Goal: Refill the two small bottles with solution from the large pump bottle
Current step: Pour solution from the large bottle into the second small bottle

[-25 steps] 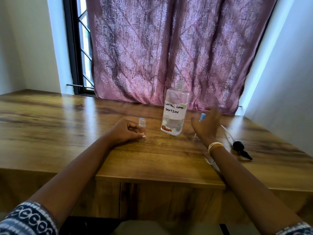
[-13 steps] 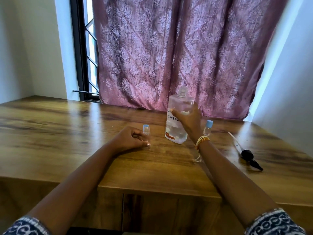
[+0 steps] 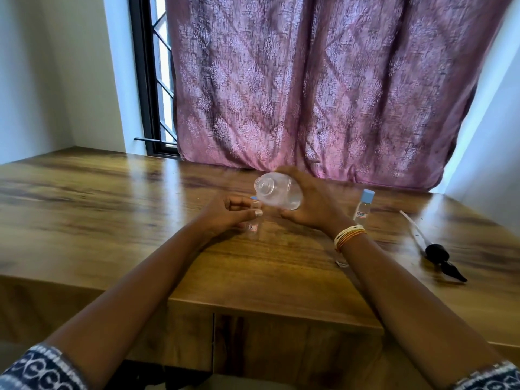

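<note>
Large bottle lifted and tipped over the left small bottle

0.5 s ago the large bottle (image 3: 277,194) stood upright on the table (image 3: 112,209) with the right hand (image 3: 312,204) just closing on it; now that hand holds it off the wood, tilted on its side, open neck over the small bottle (image 3: 254,220) in the left hand (image 3: 230,212), whose blue cap no longer sits on top.

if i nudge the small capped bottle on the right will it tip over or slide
The small capped bottle is probably quick to tip: it stands tall and narrow on the glossy wooden table. It looks like light clear plastic, so a low push might slide it. Once down, its round body would likely roll.
</note>
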Demonstrator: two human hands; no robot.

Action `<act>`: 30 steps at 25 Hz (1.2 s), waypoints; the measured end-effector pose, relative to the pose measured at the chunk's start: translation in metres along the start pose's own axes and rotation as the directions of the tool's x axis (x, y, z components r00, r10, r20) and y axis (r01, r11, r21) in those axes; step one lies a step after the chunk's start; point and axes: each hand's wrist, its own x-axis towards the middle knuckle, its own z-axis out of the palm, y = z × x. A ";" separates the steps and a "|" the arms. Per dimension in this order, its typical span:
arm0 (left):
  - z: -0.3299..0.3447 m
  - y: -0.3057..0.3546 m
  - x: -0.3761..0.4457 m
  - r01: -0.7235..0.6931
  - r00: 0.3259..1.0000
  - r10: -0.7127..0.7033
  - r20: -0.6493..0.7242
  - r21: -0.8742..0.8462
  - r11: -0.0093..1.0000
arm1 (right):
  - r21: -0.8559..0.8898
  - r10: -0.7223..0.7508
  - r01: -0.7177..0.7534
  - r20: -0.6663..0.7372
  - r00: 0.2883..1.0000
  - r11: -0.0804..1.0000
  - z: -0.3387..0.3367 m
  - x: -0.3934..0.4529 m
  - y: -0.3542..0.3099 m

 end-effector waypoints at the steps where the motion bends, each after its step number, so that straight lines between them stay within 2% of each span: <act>1: 0.000 0.000 -0.001 0.004 1.000 -0.004 -0.003 0.006 1.000 | -0.014 -0.026 0.026 -0.005 1.000 1.000 -0.001 0.000 0.000; 8: 0.000 0.002 0.000 -0.002 0.999 0.003 -0.045 0.019 1.000 | -0.183 -0.124 0.124 0.007 0.992 0.975 0.000 0.003 0.003; 19: -0.002 -0.001 0.001 -0.071 0.997 0.071 -0.032 0.018 0.997 | -0.245 -0.149 0.140 -0.018 0.989 0.959 -0.001 0.007 0.002; 30: -0.004 -0.003 0.004 -0.073 0.997 0.074 -0.012 0.023 0.997 | -0.347 -0.193 0.159 -0.067 0.979 0.924 0.000 0.006 0.001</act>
